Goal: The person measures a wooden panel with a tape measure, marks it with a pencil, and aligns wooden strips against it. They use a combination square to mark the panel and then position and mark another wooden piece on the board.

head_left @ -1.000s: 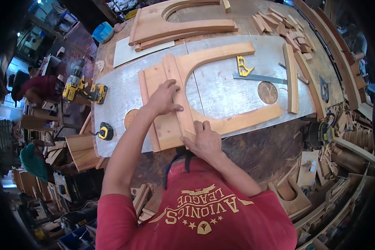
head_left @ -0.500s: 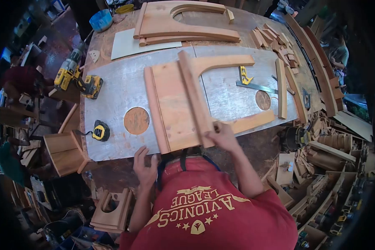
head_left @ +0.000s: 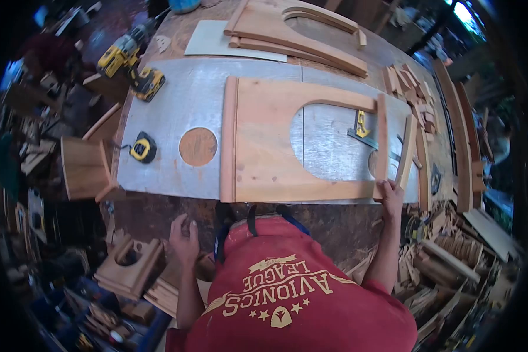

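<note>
My right hand grips the near end of a narrow wooden strip. The strip lies across the open ends of a U-shaped wooden panel on the metal-topped bench. A rounded wooden edge piece runs along the panel's left side. Within the panel's cutout lies a combination square with a yellow head, its blade partly under the strip. My left hand hangs off the bench's near edge, fingers loosely bent and apart, holding nothing. Another wooden strip rests just right of the gripped one.
A yellow cordless drill and a tape measure sit on the left of the bench. At the back is a second cutout panel. Small wood blocks are piled at the right. Wooden parts stand below left.
My right hand has carried the strip right, from the panel's middle to its open ends. My left hand has dropped away from the bench edge. The view has shifted.
</note>
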The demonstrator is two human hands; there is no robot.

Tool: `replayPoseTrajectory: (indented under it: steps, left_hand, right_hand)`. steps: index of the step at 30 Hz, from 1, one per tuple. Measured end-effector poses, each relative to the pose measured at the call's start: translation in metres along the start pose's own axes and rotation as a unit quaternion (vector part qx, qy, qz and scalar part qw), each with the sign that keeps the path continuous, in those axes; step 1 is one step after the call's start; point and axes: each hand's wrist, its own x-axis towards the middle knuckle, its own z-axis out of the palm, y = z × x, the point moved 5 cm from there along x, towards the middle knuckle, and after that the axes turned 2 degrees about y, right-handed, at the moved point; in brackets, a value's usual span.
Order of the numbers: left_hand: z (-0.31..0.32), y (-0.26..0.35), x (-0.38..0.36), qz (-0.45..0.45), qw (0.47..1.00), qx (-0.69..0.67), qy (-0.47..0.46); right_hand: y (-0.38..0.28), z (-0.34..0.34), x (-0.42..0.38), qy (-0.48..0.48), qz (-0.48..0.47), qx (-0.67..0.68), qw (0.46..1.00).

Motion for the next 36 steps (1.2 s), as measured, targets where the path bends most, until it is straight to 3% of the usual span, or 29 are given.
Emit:
replayPoseTrajectory:
  steps: [3,5,8,11,15,16,19,20,22,25,26,28,30,34,36]
  left_hand:
    - [0.024,0.018,-0.032,0.037,0.996,0.049,0.059]
    - [0.050,0.021,-0.058,-0.020,0.997,0.029,0.067]
    - [0.089,0.045,-0.094,-0.064,0.994,-0.023,0.084]
    - [0.115,0.063,-0.126,-0.051,0.995,-0.007,0.089]
    - [0.132,0.083,-0.157,-0.067,0.994,0.010,0.085]
    - [0.134,0.087,-0.163,-0.073,0.994,0.025,0.083]
    - [0.139,0.089,-0.178,-0.099,0.991,0.039,0.074]
    - [0.141,0.087,-0.184,-0.101,0.991,0.042,0.072]
    - [0.146,0.088,-0.195,-0.102,0.991,0.048,0.073]
    - [0.148,0.093,-0.209,-0.095,0.991,0.049,0.085]
    - [0.150,0.095,-0.214,-0.093,0.991,0.043,0.086]
    - [0.151,0.096,-0.220,-0.092,0.991,0.039,0.085]
    - [0.150,0.095,-0.224,-0.097,0.991,0.043,0.082]
    - [0.141,0.081,-0.233,-0.122,0.988,0.021,0.089]
    - [0.138,0.070,-0.235,-0.121,0.989,0.003,0.083]
  right_hand:
    - [0.020,-0.037,0.039,0.006,-0.032,-0.053,0.998]
    - [0.040,-0.067,0.068,0.015,-0.046,-0.075,0.996]
    - [0.047,-0.098,0.096,0.061,-0.096,-0.205,0.972]
    - [0.045,-0.124,0.121,0.085,-0.114,-0.395,0.908]
    - [0.013,-0.128,0.134,0.059,-0.159,-0.420,0.892]
    - [0.031,-0.133,0.157,0.057,-0.206,-0.454,0.865]
    - [0.024,-0.114,0.153,0.115,-0.211,-0.505,0.829]
    - [0.020,-0.105,0.146,0.119,-0.257,-0.469,0.837]
    - [0.002,-0.073,0.112,0.049,-0.302,-0.396,0.866]
    - [-0.003,-0.009,0.057,-0.161,-0.300,-0.374,0.863]
    - [-0.007,0.014,0.030,-0.197,-0.450,-0.330,0.806]
    - [-0.030,0.051,-0.022,-0.302,-0.478,-0.363,0.741]
    - [-0.031,0.078,-0.036,-0.312,-0.515,-0.334,0.725]
    - [-0.038,0.116,-0.029,-0.352,-0.507,-0.425,0.662]
    - [-0.045,0.118,-0.026,-0.364,-0.514,-0.413,0.658]
